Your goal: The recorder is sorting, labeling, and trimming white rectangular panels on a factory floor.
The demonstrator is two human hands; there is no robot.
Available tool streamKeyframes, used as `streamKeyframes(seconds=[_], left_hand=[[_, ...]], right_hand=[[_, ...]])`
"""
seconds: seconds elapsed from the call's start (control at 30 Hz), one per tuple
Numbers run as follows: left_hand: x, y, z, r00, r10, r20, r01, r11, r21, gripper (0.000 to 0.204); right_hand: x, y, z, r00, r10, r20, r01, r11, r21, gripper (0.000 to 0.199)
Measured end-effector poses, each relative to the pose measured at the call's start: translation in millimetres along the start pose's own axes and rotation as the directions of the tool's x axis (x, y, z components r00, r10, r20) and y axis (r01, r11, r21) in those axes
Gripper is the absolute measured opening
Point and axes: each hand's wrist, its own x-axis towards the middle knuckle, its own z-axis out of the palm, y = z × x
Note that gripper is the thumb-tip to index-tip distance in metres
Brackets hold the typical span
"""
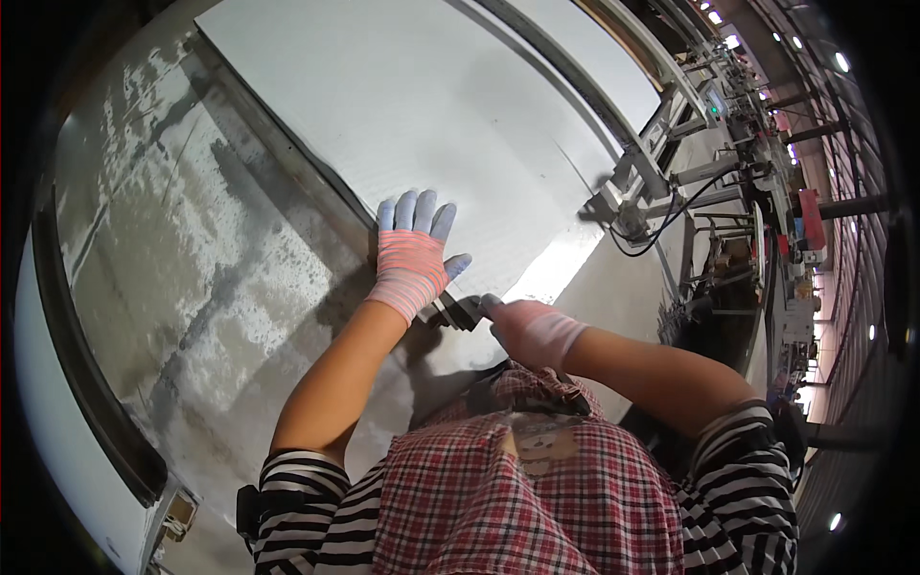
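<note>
My left hand (pixel 414 251), in an orange-striped glove with grey fingertips, lies flat with fingers stretched on the near left edge of a large white panel (pixel 450 115). My right hand (pixel 529 331), in a pale pink glove with grey fingertips, is closed by the panel's near corner. Its fingertips meet a dark, ridged piece (pixel 460 312); whether they hold this piece or something smaller is hidden. A dark rail (pixel 287 149) runs along under the panel's left edge.
A metal frame (pixel 632 182) with a bar spans the panel on the right, with a black cable (pixel 656 233) hanging from it. Worn, stained concrete floor (pixel 230 259) lies to the left. Another white panel on a dark curved-looking rail (pixel 91 355) stands at far left. Machinery (pixel 757 220) lines the right.
</note>
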Motion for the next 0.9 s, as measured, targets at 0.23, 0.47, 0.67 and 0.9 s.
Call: streamKeyframes(seconds=[0.23, 0.47, 0.67, 0.9], left_hand=[[-2.6, -1.5, -1.9, 1.0, 0.008, 0.002, -0.008, 1.0, 0.013, 0.078], [-6.8, -1.0, 15.4, 0.999, 0.006, 0.034, -0.008, 0.997, 0.073, 0.079], [0.5, 16.0, -3.7, 0.999, 0.05, 0.006, -0.05, 0.985, 0.165, 0.08], [-2.9, 17.1, 10.2, 0.994, -0.002, 0.11, -0.024, 0.97, 0.241, 0.082]], right_hand=[[16.9, 21.3, 42.5, 0.987, -0.06, -0.146, 0.067, 0.997, 0.039, 0.03], [-60.0, 18.9, 11.1, 0.999, -0.043, 0.03, 0.041, 0.995, 0.086, 0.034], [11.2, 40.5, 50.8, 0.999, -0.016, 0.03, 0.012, 0.989, 0.151, 0.038], [-15.3, 52.0, 68.9, 0.997, -0.066, -0.032, 0.071, 0.976, 0.208, 0.053]])
